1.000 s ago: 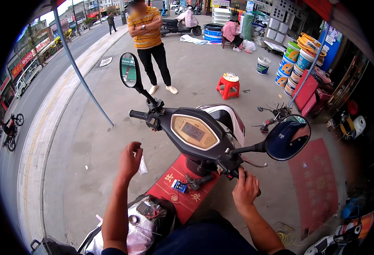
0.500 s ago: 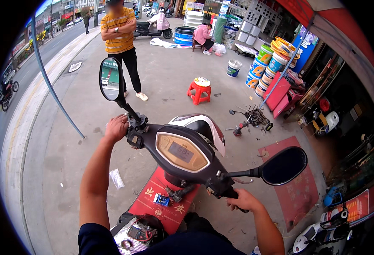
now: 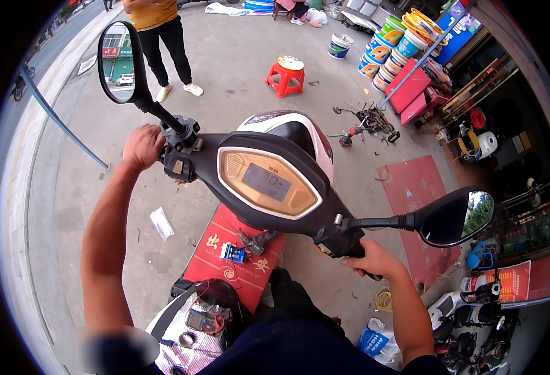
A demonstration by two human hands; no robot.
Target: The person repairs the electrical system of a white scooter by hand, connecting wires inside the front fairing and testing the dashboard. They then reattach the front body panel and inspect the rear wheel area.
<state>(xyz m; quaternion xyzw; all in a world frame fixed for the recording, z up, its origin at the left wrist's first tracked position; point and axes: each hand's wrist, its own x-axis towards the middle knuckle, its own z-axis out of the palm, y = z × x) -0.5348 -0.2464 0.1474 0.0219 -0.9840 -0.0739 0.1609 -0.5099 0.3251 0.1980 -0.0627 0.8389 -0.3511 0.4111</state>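
My left hand [image 3: 144, 147] is closed over the left handlebar grip of an electric scooter, close to its switch block [image 3: 179, 165]. On the other side my right hand [image 3: 374, 259] wraps round the right grip [image 3: 365, 273], whose end shows below my fingers. Between them lies the gold-framed dashboard [image 3: 269, 182] with a lit grey screen. A black mirror [image 3: 119, 62] rises at the left, and another mirror [image 3: 456, 215] reaches out at the right. On the red footboard mat [image 3: 228, 265] are a small blue-and-white box [image 3: 233, 252] and a dark mechanical part [image 3: 257, 241].
A multimeter [image 3: 201, 320] rests on a silvery cover at lower left. Ahead are a person in dark trousers [image 3: 165, 47], a red stool [image 3: 284, 78] and a scrap pile of metal parts [image 3: 372, 122]. Stacked buckets [image 3: 384, 47] and parked scooters [image 3: 469, 319] line the right side.
My view has tipped downward, and the handlebar has shifted and turned slightly, both hands still on the grips. The screen reading differs. The standing person's head has left the picture.
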